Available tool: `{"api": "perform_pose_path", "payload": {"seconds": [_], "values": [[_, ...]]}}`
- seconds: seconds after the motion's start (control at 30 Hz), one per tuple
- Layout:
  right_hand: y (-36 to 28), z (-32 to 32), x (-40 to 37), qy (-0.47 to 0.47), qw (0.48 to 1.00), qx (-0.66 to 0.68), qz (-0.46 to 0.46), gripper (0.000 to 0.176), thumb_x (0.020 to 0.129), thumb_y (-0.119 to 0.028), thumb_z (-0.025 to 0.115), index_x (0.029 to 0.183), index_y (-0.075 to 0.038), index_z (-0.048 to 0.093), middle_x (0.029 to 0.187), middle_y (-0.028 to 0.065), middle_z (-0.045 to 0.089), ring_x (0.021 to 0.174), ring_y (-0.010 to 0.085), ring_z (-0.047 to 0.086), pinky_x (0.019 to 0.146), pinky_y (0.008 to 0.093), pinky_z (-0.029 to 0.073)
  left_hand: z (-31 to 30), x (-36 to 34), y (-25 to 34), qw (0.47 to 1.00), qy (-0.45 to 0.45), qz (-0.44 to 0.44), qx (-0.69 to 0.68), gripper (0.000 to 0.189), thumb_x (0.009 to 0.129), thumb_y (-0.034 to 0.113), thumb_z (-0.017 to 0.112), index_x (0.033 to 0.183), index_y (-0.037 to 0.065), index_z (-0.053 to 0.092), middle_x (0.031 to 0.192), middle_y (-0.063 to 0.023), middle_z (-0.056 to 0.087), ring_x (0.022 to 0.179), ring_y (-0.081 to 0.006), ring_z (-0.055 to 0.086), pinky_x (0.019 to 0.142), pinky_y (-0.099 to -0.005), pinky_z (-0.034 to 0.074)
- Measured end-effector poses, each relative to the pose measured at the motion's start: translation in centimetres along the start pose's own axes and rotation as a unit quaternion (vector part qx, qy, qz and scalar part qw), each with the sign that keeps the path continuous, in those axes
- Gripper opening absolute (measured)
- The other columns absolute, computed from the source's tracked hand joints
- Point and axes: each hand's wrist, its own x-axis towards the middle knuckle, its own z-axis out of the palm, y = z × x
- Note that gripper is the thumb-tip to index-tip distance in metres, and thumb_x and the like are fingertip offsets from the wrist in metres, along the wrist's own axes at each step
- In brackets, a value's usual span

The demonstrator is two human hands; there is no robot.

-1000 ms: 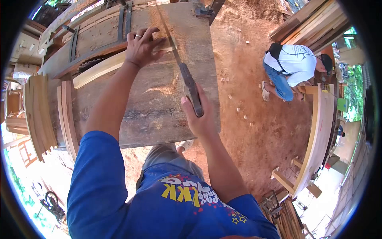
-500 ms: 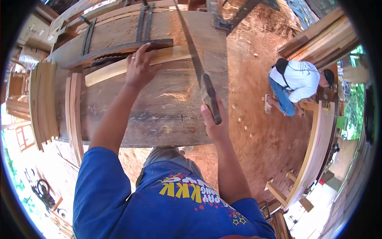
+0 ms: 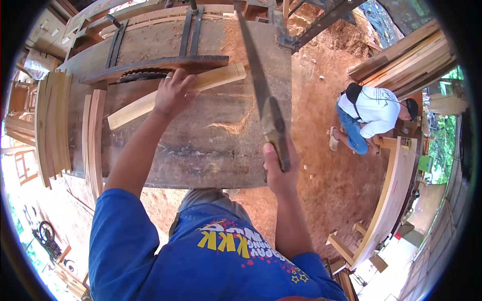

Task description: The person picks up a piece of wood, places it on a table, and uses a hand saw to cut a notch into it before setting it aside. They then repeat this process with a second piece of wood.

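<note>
My left hand (image 3: 174, 94) is closed over a pale wooden strip (image 3: 134, 111), fingers curled across its top. The strip lies slantwise on the worn wooden tabletop (image 3: 186, 160). In my right hand (image 3: 282, 173) is a handsaw (image 3: 256, 75), gripped by its brown handle, its blade pointing away from me. The blade passes just right of the strip's right end, apart from it in this view. Beyond the strip, a toothed circular blade (image 3: 143, 75) rises from the table beside a curved dark wooden fence (image 3: 201, 62).
Upright-looking stacked boards (image 3: 52, 125) and narrower strips (image 3: 94, 135) sit along the table's left side. Sawdust (image 3: 233, 123) is scattered on top. To the right, a person in a white shirt (image 3: 374, 108) crouches by a long wooden piece (image 3: 386, 205). Lumber (image 3: 406, 62) is piled behind.
The strip has shifted slightly toward me, away from the fence, with my left hand on it. My right hand has drawn the saw back and rightward, its blade now off the strip's end.
</note>
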Motion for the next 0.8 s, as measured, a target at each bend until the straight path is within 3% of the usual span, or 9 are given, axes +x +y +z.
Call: {"api": "perform_pose_path", "payload": {"seconds": [0.1,0.27,0.37,0.47,0.5,0.6,0.8], "values": [[-1.6,-1.2,-0.7,0.015,0.998,-0.014,-0.054,0.056,0.105,-0.015,0.069,0.156,0.001,0.052,0.093,0.0013,0.067,0.079,0.0066,0.059,0.072,0.026,0.052,0.2,0.3,0.3,1.0,-0.004,0.007,-0.008,0.056,0.09,0.037,0.084,0.139,0.02,0.062,0.133,-0.0122,0.061,0.116,-0.0388,0.065,0.097,-0.0537,0.054],[0.7,-1.9,-1.7,-0.02,0.998,-0.046,-0.025,0.059,0.104,-0.016,0.072,0.157,0.002,0.051,0.101,0.0028,0.069,0.088,0.0079,0.062,0.078,0.027,0.052,0.3,4.4,3.5,0.997,-0.061,0.025,-0.048,0.059,0.097,0.047,0.076,0.146,0.021,0.057,0.126,-0.0147,0.068,0.116,-0.0396,0.07,0.097,-0.0538,0.056],[2.6,-2.2,-3.3,-0.038,0.998,-0.059,-0.001,0.06,0.104,-0.016,0.073,0.157,0.003,0.051,0.105,0.0043,0.07,0.092,0.0094,0.062,0.082,0.0278,0.052,2.3,6.1,3.5,0.994,-0.098,0.023,-0.031,0.061,0.096,0.053,0.075,0.143,0.018,0.057,0.117,-0.0171,0.074,0.108,-0.0415,0.073,0.092,-0.0548,0.059],[3.2,-2.4,-4.3,-0.039,0.997,-0.057,0.027,0.061,0.104,-0.017,0.074,0.157,0.003,0.051,0.11,0.0054,0.07,0.094,0.011,0.062,0.084,0.0284,0.052,4.3,5.8,3.0,0.999,-0.028,0.021,-0.007,0.061,0.095,0.059,0.074,0.135,0.015,0.058,0.107,-0.0179,0.076,0.099,-0.0427,0.076,0.083,-0.0554,0.062],[3.3,-2.5,-4.5,-0.041,0.997,-0.055,0.037,0.062,0.104,-0.018,0.074,0.157,0.003,0.05,0.112,0.0057,0.07,0.094,0.0115,0.062,0.084,0.0286,0.052,4.3,5.8,3.2,1.0,-0.016,0.023,0.006,0.059,0.095,0.062,0.074,0.124,0.012,0.06,0.104,-0.0178,0.077,0.094,-0.0423,0.077,0.077,-0.0543,0.063],[4.1,-2.7,-5.1,-0.031,0.998,-0.044,0.028,0.061,0.103,-0.017,0.073,0.157,0.002,0.05,0.113,0.0083,0.071,0.096,0.0129,0.064,0.087,0.0294,0.053,4.1,5.7,3.6,0.999,-0.004,0.022,0.031,0.056,0.095,0.064,0.071,0.118,0.016,0.057,0.099,-0.0163,0.079,0.09,-0.0423,0.078,0.073,-0.0543,0.063],[3.3,-5.9,-12.1,-0.046,0.993,-0.089,0.069,0.06,0.102,-0.016,0.072,0.156,-0.001,0.051,0.104,0.0135,0.074,0.092,0.0176,0.073,0.083,0.0324,0.057,4.8,5.9,3.2,0.995,0.045,0.048,0.081,0.062,0.092,0.069,0.074,0.119,0.014,0.062,0.085,-0.0134,0.078,0.075,-0.0389,0.078,0.062,-0.052,0.064]]}}
